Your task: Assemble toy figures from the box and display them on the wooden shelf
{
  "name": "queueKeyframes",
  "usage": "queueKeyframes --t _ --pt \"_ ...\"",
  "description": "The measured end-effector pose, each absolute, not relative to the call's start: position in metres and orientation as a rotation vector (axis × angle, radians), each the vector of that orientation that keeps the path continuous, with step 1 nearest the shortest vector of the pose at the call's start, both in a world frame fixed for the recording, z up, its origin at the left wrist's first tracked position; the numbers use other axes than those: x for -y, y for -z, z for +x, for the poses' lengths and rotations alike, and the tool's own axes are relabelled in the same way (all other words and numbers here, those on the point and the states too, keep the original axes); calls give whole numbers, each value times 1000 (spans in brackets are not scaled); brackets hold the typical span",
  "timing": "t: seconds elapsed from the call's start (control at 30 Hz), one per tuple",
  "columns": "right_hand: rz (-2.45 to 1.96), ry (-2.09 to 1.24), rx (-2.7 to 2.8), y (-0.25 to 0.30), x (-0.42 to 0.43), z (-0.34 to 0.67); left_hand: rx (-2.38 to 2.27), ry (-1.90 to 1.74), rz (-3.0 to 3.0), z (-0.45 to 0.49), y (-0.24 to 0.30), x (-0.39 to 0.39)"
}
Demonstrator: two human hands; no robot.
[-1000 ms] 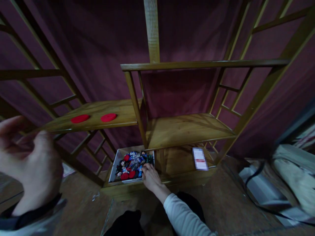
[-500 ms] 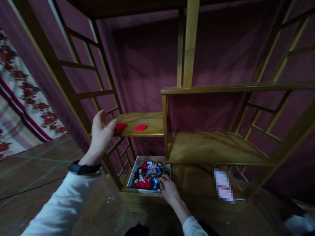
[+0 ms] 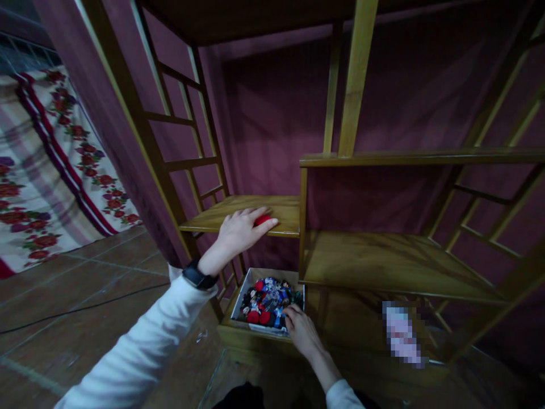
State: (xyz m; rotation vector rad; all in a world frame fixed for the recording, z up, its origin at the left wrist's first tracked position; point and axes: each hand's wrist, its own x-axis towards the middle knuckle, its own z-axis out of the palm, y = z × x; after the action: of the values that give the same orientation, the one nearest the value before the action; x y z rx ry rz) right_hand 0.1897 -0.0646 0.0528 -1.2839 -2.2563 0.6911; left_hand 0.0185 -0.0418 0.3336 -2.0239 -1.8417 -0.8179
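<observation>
My left hand [image 3: 242, 230] is over the small upper-left shelf [image 3: 208, 216], palm down, with thumb and fingers apart. A flat red disc [image 3: 263, 220] shows between the thumb and index finger. Any second disc on that shelf is hidden by the hand. My right hand [image 3: 301, 326] is at the front right corner of a white cardboard box [image 3: 240, 298], its curled fingers over the rim; the fingertips are partly hidden. Inside the box lie many small mixed pieces [image 3: 272, 298], blue, black and clear, with several red discs [image 3: 264, 317] among them.
The wooden shelf unit [image 3: 357, 85] has an upright post and lattice sides. A lower right shelf [image 3: 395, 258] sits beside the box. A blurred pinkish item [image 3: 402, 335] lies on the bottom board. Flowered cloth [image 3: 85, 153] hangs at left, and a dark cable [image 3: 85, 307] crosses the floor.
My left hand has moved right along the shelf, from the left red disc to the right one; the left disc is out of sight. My right hand stays at the box corner. The view has shifted left.
</observation>
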Motion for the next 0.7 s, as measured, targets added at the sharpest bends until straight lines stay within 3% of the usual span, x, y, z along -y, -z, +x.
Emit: queueKeyframes --t 0.13,0.4,0.53,0.7 --pt "-1267 -697 2268 -54 67 193 1624 669 -2121 37 -326 53" --pt "-1301 -683 2282 -57 70 206 1246 798 -2015 5 -293 66" --pt "-1274 -673 2276 -56 68 208 1227 823 -2005 -10 -221 87" --pt "-1338 -652 2295 -50 65 204 1705 643 -2165 -11 -93 78"
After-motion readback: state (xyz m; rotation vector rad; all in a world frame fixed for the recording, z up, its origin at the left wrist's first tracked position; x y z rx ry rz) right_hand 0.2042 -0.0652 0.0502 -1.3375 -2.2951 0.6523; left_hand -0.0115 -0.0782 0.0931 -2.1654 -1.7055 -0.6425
